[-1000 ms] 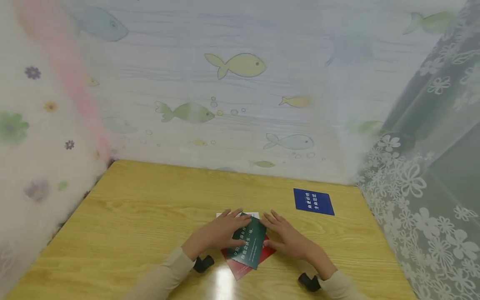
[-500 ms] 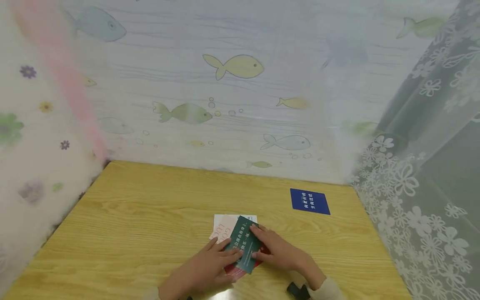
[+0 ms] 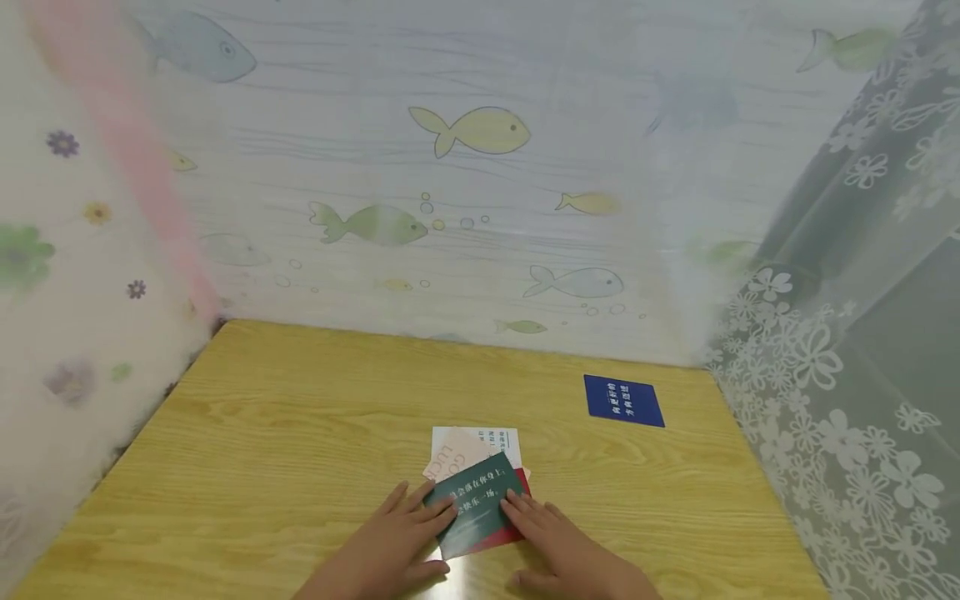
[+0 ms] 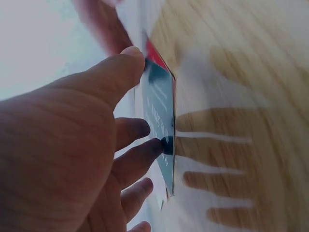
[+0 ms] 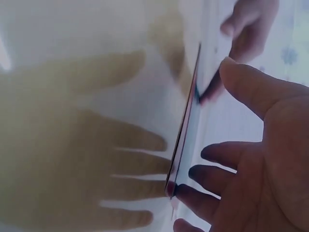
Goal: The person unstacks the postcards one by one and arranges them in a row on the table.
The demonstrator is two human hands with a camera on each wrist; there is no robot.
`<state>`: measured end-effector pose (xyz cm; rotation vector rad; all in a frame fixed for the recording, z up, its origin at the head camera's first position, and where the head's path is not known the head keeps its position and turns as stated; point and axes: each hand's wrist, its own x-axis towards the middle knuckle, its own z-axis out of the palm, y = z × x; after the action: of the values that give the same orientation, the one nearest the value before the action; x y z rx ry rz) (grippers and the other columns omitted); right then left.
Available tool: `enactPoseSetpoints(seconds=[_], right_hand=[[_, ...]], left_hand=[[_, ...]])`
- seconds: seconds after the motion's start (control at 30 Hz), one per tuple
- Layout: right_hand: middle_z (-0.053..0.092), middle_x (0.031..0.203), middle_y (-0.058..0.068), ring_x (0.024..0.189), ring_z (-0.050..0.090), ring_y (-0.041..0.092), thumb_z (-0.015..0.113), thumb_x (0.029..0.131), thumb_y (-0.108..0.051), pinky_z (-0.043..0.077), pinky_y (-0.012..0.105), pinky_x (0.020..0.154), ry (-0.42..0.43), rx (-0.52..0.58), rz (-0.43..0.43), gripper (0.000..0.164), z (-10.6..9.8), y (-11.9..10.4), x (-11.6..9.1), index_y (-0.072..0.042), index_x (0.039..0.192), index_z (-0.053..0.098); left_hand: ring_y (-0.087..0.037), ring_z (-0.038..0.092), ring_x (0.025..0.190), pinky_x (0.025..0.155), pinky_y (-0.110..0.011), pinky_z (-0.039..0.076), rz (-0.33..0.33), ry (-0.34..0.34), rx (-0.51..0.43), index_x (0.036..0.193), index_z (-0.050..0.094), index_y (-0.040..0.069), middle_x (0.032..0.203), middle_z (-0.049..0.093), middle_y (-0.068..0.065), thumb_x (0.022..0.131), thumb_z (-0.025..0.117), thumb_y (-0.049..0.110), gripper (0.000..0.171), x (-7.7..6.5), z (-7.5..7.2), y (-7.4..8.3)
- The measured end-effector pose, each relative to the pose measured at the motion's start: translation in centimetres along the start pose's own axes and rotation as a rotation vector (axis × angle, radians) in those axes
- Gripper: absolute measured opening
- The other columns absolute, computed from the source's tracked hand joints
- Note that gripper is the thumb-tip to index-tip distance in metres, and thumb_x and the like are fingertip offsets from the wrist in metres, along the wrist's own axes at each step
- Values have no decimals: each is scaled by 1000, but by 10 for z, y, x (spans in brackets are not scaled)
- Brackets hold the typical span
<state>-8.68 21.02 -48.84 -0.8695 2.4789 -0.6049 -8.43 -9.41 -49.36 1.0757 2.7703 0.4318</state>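
A dark green card (image 3: 476,504) with white writing lies at a slant on top of a small pile at the table's near middle. My left hand (image 3: 382,537) touches its left edge with outstretched fingers. On the other side, my right hand (image 3: 566,546) rests straight fingertips on the card's right edge. Beneath it a red card (image 3: 522,481) sticks out at the right. A pale pink card (image 3: 452,452) and a white card (image 3: 444,434) show beyond its far edge. In the left wrist view, the fingers reach to the green card (image 4: 161,104), and its near edge looks slightly raised.
A dark blue card (image 3: 624,401) with white characters lies apart at the back right of the wooden table (image 3: 300,400). Fish-patterned cloth (image 3: 375,167) hangs behind the table, and a lace curtain (image 3: 840,467) hangs along the right side.
The green card has turned from steeply slanted to more crosswise and moved nearer. Both hands have drawn back toward the person, uncovering more of the pink and white cards. The blue card stays put.
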Motion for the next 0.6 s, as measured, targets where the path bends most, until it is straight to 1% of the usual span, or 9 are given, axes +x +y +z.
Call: enactPoseSetpoints(seconds=[0.07,0.17,0.23,0.3,0.33,0.4,0.47,0.53,0.6], right_hand=[[27,168,6,154,27,31,51,98,-63,30,54,122,-19,-40,-31,83,6,-3,-2,-15,162,28],[31,166,7,151,33,30,52,98,-62,38,51,119,-47,-58,-65,82,13,-6,-3,-14,161,32],[33,166,4,148,39,27,54,97,-62,43,46,116,-58,-25,-70,80,15,-8,-3,-18,161,33],[34,166,1,145,43,26,55,97,-60,46,45,113,-52,32,-61,78,13,-9,-5,-22,161,32],[35,165,-1,144,45,25,57,97,-59,48,44,112,-46,65,-39,77,11,-10,-6,-26,161,32],[36,164,-4,143,45,26,60,96,-57,48,44,111,-7,105,-9,76,4,-10,-7,-29,161,32],[36,164,-4,146,42,28,65,95,-54,45,48,114,48,92,13,77,-2,-8,-5,-29,160,32],[35,165,-3,149,38,29,70,91,-51,42,51,116,101,50,27,82,-7,-3,-1,-27,160,33],[32,166,1,151,33,31,74,88,-51,37,53,118,146,-27,16,89,-10,5,7,-21,161,33]], left_hand=[[-35,38,148,119,-61,30,-18,-5,-23,150,52,14,155,51,0,97,56,59,69,-1,-2,-2],[-35,35,150,121,-61,27,-46,-24,-71,151,51,16,156,50,0,97,57,58,69,-1,-4,-6],[-35,33,151,121,-62,25,-55,-37,-103,152,50,16,156,49,0,97,56,58,69,-2,-5,-7],[-35,33,151,122,-62,25,-56,-36,-122,152,49,16,157,49,-1,97,56,58,70,-3,-5,-9],[-34,33,151,122,-61,25,-58,-31,-126,153,49,15,157,48,-1,97,57,58,70,-4,-6,-10],[-34,34,151,122,-61,25,-58,3,-112,153,49,13,157,48,-4,97,60,55,71,-4,-6,-13],[-34,35,150,122,-60,26,-67,43,-88,153,48,11,158,46,-6,94,64,54,75,-5,-5,-18],[-35,35,150,122,-60,26,-81,76,-63,153,47,8,159,45,-9,90,68,54,81,-6,-5,-23],[-35,35,150,122,-60,25,-95,94,-54,153,45,6,160,42,-11,86,71,56,88,-7,-4,-28]])
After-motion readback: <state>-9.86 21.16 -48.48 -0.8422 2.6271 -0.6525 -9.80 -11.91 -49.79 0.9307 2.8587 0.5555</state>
